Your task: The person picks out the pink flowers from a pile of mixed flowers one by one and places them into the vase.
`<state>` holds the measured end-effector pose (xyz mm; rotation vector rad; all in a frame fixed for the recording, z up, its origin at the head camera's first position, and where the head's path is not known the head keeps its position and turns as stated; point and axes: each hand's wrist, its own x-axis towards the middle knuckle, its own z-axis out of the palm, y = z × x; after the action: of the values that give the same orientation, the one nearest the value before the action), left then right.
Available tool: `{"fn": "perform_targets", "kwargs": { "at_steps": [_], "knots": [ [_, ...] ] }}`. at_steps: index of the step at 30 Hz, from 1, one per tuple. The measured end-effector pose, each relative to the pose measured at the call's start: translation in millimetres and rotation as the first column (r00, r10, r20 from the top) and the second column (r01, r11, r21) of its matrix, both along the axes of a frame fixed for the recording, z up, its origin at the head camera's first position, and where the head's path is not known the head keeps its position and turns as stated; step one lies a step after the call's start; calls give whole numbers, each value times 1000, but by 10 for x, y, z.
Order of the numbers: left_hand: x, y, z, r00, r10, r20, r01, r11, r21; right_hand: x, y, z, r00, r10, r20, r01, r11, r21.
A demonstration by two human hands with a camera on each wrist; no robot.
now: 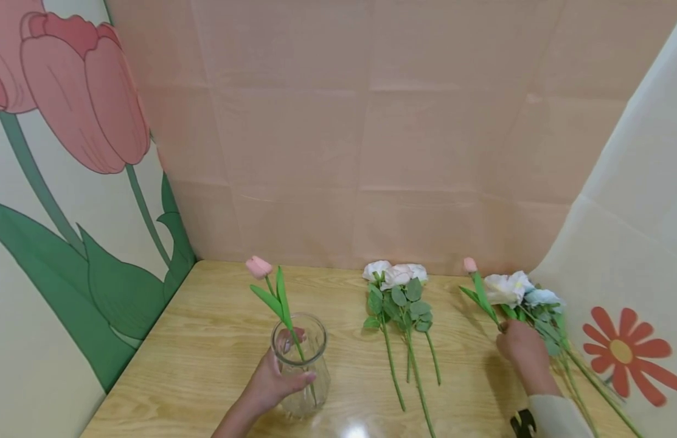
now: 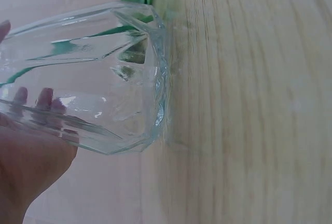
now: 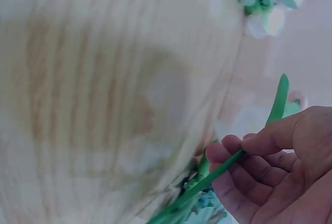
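Note:
My left hand [image 1: 278, 377] grips a clear glass vase [image 1: 316, 383] that stands upright on the wooden table. One pink tulip [image 1: 258, 267] leans in the vase, its stem visible through the glass. In the left wrist view, fingers [image 2: 44, 98] show through the vase wall [image 2: 104, 115]. Over at the right, my right hand [image 1: 521, 353] pinches the green stem [image 3: 207, 180] of a second pink tulip [image 1: 470, 265] between thumb and fingers. Beside and behind that hand lie a white flower [image 1: 505, 288] and a pale blue flower [image 1: 542, 297].
White roses [image 1: 395, 275] with long green stems lie mid-table, between the two hands. A pink-brown sheet [image 1: 338, 140] hangs behind the wooden table [image 1: 207, 340]. Printed panels stand at both sides, with large tulips [image 1: 86, 91] at left and an orange flower [image 1: 621, 351] at right.

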<state>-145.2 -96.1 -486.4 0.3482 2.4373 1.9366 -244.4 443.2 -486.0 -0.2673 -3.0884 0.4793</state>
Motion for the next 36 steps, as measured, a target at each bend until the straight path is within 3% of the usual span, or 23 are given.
{"fn": "perform_targets", "kwargs": {
  "at_steps": [9, 15, 36],
  "knots": [
    [8, 0, 31, 1000, -1, -2, 1, 1000, -9, 13, -107, 133, 996, -37, -86, 34, 999, -33],
    [0, 6, 37, 1000, -4, 10, 4, 1000, 4, 34, -181, 216, 995, -84, -56, 78, 992, -100],
    [3, -5, 11, 1000, -10, 20, 10, 1000, -11, 207, -508, 418, 995, -44, -95, 12, 947, -320]
  ]
}}
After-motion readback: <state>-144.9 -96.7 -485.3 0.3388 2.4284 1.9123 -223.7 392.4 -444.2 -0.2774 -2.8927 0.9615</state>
